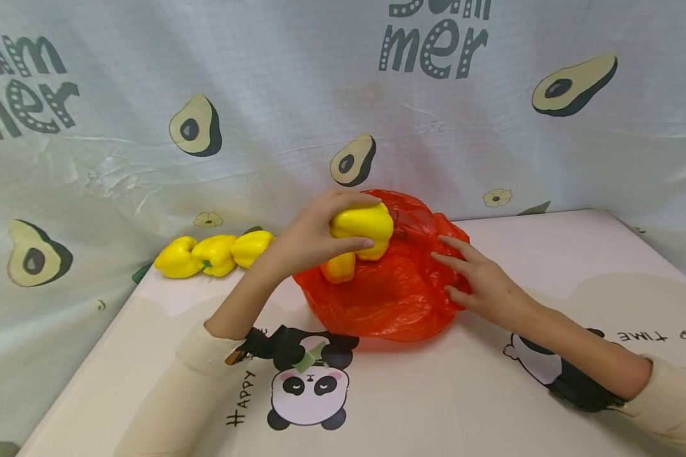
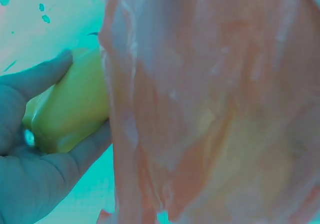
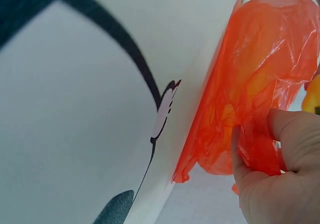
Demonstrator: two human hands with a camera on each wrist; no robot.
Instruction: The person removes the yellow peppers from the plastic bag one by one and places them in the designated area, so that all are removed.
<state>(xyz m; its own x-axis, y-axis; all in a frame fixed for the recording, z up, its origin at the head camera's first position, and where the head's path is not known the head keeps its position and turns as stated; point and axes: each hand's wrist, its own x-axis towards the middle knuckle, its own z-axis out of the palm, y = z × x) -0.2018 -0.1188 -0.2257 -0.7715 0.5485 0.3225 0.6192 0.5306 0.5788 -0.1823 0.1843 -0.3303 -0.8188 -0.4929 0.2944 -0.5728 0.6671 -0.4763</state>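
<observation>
A yellow bell pepper (image 1: 366, 225) is gripped between the fingers and thumb of my left hand (image 1: 314, 235), over the left part of an open red plastic bag (image 1: 389, 304). Another yellow pepper (image 1: 340, 268) lies inside the bag, just below the held one. In the left wrist view my left hand (image 2: 45, 129) holds the pepper (image 2: 75, 98) beside the bag's film (image 2: 200, 83). My right hand (image 1: 491, 289) is at the bag's right rim; in the right wrist view its thumb and fingers (image 3: 245, 159) pinch the red film (image 3: 260, 144).
Three yellow peppers (image 1: 214, 255) lie in a row at the table's back left. The light tablecloth (image 1: 423, 393) has printed pandas and lettering. Behind the table hangs a pale curtain (image 1: 286, 82) with avocado prints.
</observation>
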